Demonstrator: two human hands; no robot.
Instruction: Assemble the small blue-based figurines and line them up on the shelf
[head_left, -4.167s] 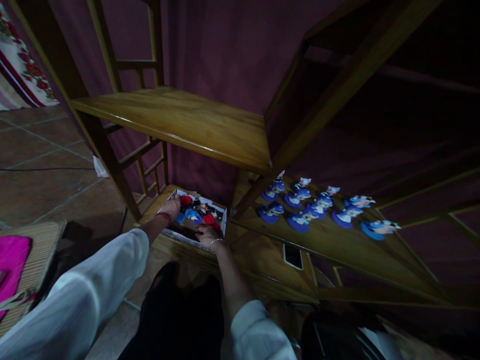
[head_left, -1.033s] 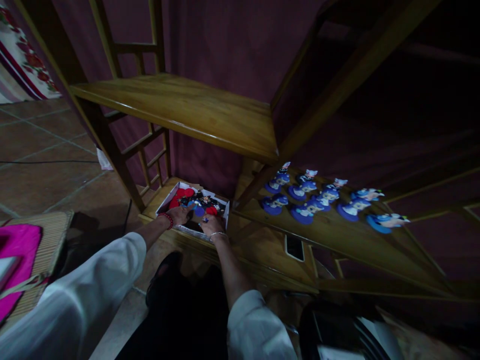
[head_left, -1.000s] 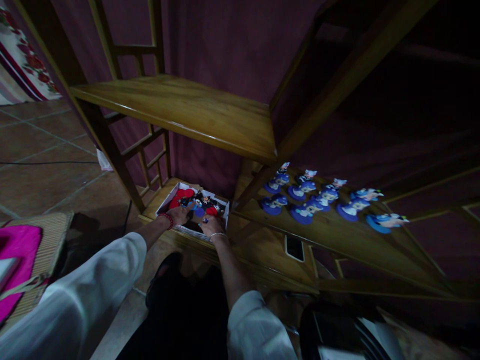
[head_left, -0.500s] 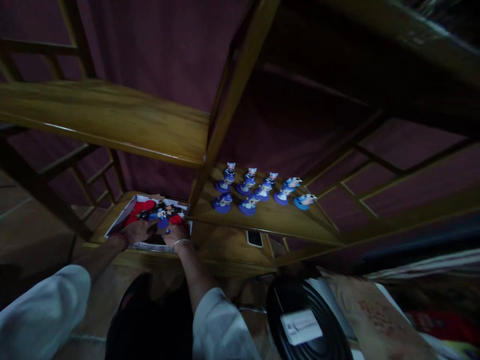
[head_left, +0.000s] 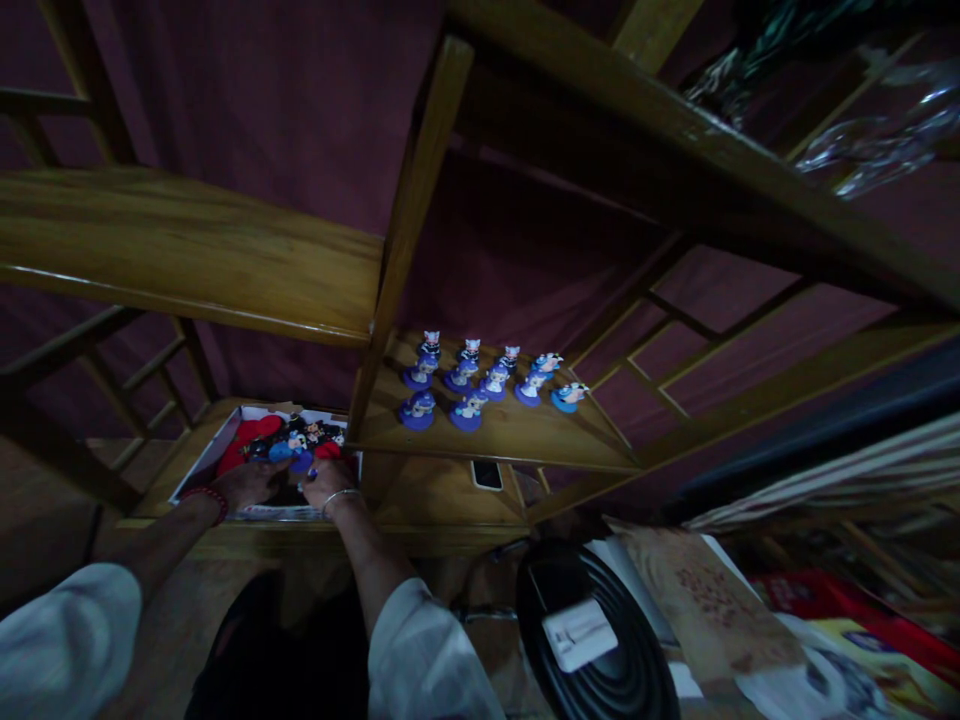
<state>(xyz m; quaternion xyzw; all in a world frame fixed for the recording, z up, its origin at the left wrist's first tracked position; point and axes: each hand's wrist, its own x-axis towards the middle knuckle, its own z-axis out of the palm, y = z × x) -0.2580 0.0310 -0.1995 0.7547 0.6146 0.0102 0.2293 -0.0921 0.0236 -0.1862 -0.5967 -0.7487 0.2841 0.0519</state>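
Observation:
A shallow white box (head_left: 196, 468) on the low wooden ledge holds jumbled small figurines (head_left: 298, 441) in blue, black and white, with red pieces (head_left: 255, 428) among them. My left hand (head_left: 251, 484), a red beaded bracelet at its wrist, reaches over the front rim with fingers stretched toward the figurines. Beside it, my right hand (head_left: 324, 482) wears a silver bangle. Its fingers are bent together around a small purple bit, too dim to name. A purple disc-shaped base (head_left: 301, 462) lies between both hands. Shadow hides some fingertips.
Several figurines on purple or blue bases (head_left: 495, 382) stand in rows on the raised shelf (head_left: 525, 440). A phone (head_left: 487, 474) lies below. Wooden posts (head_left: 420, 190) frame the compartments. At lower right are a black round stool (head_left: 600, 640) with a white case and a brown paper bag (head_left: 697, 590).
The view has swung right, so the shelf, box and hands appear farther left. Both hands stay in the box with little movement relative to it.

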